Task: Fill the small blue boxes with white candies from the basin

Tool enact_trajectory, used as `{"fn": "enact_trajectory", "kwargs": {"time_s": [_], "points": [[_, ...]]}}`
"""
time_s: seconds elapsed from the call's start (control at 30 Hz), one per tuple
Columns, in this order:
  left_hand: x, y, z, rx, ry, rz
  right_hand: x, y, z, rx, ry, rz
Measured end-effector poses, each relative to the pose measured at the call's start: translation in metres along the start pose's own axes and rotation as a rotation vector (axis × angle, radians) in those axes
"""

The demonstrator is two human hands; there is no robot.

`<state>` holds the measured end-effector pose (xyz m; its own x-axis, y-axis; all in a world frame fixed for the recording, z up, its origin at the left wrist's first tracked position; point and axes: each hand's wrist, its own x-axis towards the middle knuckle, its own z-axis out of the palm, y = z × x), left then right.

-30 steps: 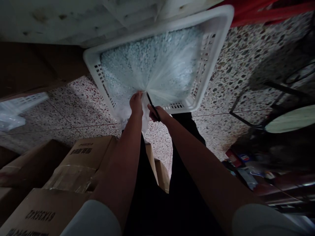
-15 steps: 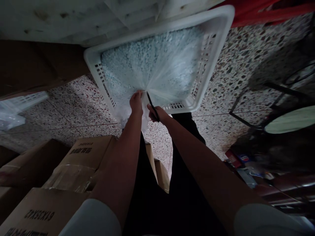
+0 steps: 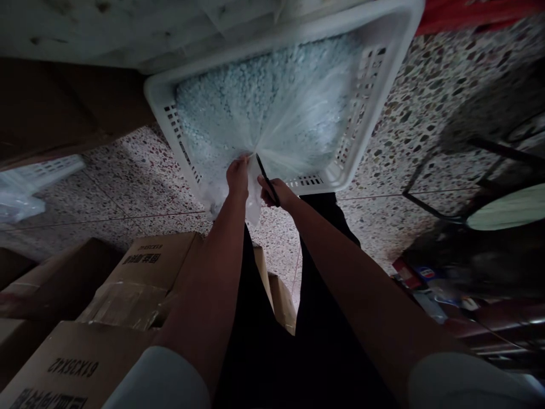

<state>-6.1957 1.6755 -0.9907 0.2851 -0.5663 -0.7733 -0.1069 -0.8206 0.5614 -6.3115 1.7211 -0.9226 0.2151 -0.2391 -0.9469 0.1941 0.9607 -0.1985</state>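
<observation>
A clear plastic bag (image 3: 306, 122) full of small pale-blue pellets lies in a white plastic basket (image 3: 374, 96). Its film is gathered into a tight neck near the basket's near side, with creases fanning out. My left hand (image 3: 237, 175) is closed on the film at this neck, and loose plastic hangs below it. From the right, my right hand (image 3: 276, 192) grips a slim black tool (image 3: 267, 179), perhaps scissors seen edge-on. The tool's tip meets the gathered neck beside my left fingertips. Whether the tip is open or closed around the film is too small to tell.
Cardboard boxes (image 3: 114, 278) are stacked at the lower left. Past the basket stands a large pale, stained surface (image 3: 170, 34). A black-framed stool (image 3: 506, 210) with a pale green seat is on the right. The speckled floor (image 3: 140, 193) shows around the basket.
The view has shifted slightly, so the basket and stool appear a little further right. Both hands stay at the bag's neck, and the black tool keeps its tip there.
</observation>
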Motion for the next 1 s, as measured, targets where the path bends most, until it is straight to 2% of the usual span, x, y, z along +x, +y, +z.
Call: {"fn": "enact_trajectory", "kwargs": {"time_s": [0.23,0.47,0.77,0.87,1.0], "points": [[-0.011,-0.004,0.006,-0.029,0.028,0.01,-0.002,-0.013,-0.008,-0.156,-0.021,-0.006],[-0.015,-0.002,0.005,0.025,0.049,0.013,0.003,-0.008,-0.011,-0.284,0.02,0.034],[-0.018,-0.002,0.003,-0.01,0.04,0.075,0.0,-0.026,-0.035,-0.645,-0.033,-0.014],[-0.017,-0.002,0.002,-0.015,0.024,0.058,-0.001,-0.022,-0.033,-0.605,-0.052,-0.031],[-0.017,0.004,-0.001,0.019,-0.007,0.047,0.005,-0.003,-0.02,-0.43,-0.002,-0.06]]}}
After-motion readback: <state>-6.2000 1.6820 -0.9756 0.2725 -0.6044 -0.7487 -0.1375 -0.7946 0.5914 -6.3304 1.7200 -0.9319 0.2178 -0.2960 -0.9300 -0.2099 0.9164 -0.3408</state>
